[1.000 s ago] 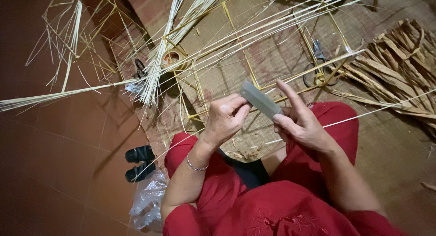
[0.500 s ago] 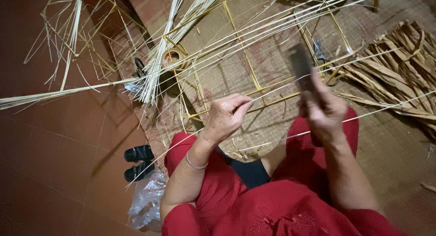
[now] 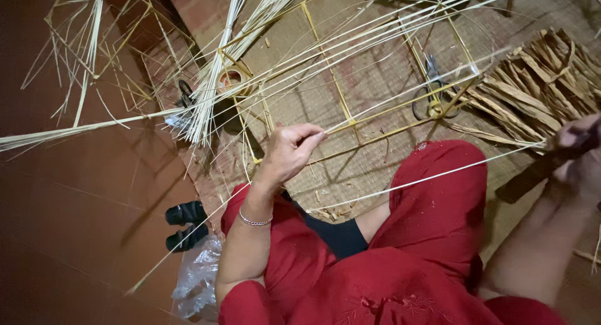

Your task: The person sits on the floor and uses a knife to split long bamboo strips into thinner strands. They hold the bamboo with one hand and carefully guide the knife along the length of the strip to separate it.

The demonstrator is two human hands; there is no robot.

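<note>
Lying far left on the red-brown floor point(image 3: 75, 237): loose pale bamboo splints point(image 3: 75, 62), fanned out, well apart from the seated person.

Sitting beside the left knee: black sandals point(image 3: 184, 223) and a crumpled clear plastic bag point(image 3: 197, 281), seemingly parked out of the working area.

Spreading over the woven mat point(image 3: 350, 100): a bundle of long thin strips point(image 3: 219, 81) and a yellow stick frame point(image 3: 350, 121), probably laid flat within arm's reach.

Pinching at centre: left hand point(image 3: 285, 153), fingers point(image 3: 311, 137) curled nearly closed, thumb against fingertips; appearing to be gripping the end of a thin splint, though the exact contact is too fine to confirm.

Stretching across the red-clad knee: one long pale splint point(image 3: 432, 175), running taut toward the right, likely kept tensioned for working.

Resting further right on the mat: scissors point(image 3: 432, 90), then a heap of broad brownish strips point(image 3: 538, 81).

Clenching at the right edge: right hand point(image 3: 579, 156), blurred, wrapped shut around a dark flat tool point(image 3: 538, 172), angled down-left near the splint.
</note>
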